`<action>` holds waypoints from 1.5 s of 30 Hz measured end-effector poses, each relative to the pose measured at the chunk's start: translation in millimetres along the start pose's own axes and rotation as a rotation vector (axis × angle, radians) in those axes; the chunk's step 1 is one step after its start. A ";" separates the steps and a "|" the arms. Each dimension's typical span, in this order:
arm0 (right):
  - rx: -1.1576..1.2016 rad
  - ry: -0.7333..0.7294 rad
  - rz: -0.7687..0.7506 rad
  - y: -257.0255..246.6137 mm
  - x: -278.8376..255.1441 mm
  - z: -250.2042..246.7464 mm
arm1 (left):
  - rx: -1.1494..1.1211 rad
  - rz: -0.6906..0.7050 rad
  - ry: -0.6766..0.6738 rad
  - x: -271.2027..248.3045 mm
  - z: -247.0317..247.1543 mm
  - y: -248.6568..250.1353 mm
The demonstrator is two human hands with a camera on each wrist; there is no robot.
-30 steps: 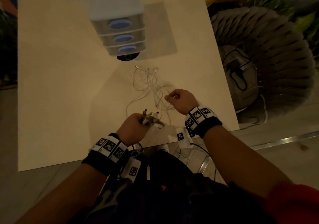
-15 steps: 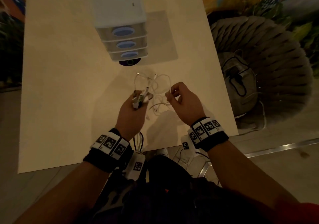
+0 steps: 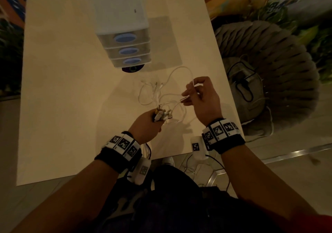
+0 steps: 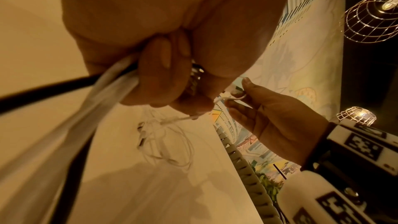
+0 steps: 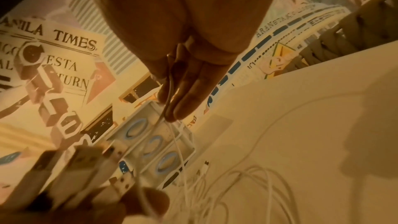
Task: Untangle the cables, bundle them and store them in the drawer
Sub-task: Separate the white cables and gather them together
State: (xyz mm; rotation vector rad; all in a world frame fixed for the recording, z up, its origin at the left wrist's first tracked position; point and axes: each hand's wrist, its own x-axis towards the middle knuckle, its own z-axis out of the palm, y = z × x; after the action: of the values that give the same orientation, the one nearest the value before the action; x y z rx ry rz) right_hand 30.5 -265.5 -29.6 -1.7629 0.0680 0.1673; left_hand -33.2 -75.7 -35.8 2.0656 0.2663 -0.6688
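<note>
Several thin white cables (image 3: 162,96) lie in a loose tangle on the pale table (image 3: 62,107), in front of a small white drawer unit (image 3: 124,40) with three shut drawers. My left hand (image 3: 149,123) grips a bunch of USB plugs (image 3: 161,115), seen close in the right wrist view as the plugs (image 5: 86,164). My right hand (image 3: 199,96) pinches one white cable (image 3: 192,82) that loops away toward the drawers. In the left wrist view my left hand (image 4: 163,77) closes round cables and my right hand (image 4: 258,113) holds a strand.
A dark round object (image 3: 133,69) sits under the drawer unit's front. A grey ribbed pouf (image 3: 269,67) with a grey bag (image 3: 246,87) stands right of the table. The table's near edge (image 3: 170,158) runs just behind my wrists. A painted mural fills the background.
My left hand has drawn back toward me with the plugs. My right hand has moved right and up, pulling one cable out into a wide loop.
</note>
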 end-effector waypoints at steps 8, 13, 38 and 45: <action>0.060 0.039 0.050 -3.7 1.3 -2.4 | -0.313 0.037 0.220 0.9 -1.1 -8.9; -0.105 -0.084 -0.114 -7.0 -12.7 2.6 | -0.700 -0.130 0.358 4.4 -16.7 -15.7; -0.502 -0.412 -0.218 -32.9 -9.2 15.9 | -0.533 0.150 0.035 -54.6 -59.3 21.5; -0.455 -0.132 -0.646 -64.9 -16.5 0.1 | -0.421 -0.005 0.176 -70.3 -80.8 29.9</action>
State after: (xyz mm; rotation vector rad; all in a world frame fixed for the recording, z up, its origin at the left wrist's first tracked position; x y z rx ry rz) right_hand 23.2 -253.3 35.8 -2.1251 -0.6765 -0.1874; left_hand -49.8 -20.5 59.3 1.7173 0.4712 -0.3925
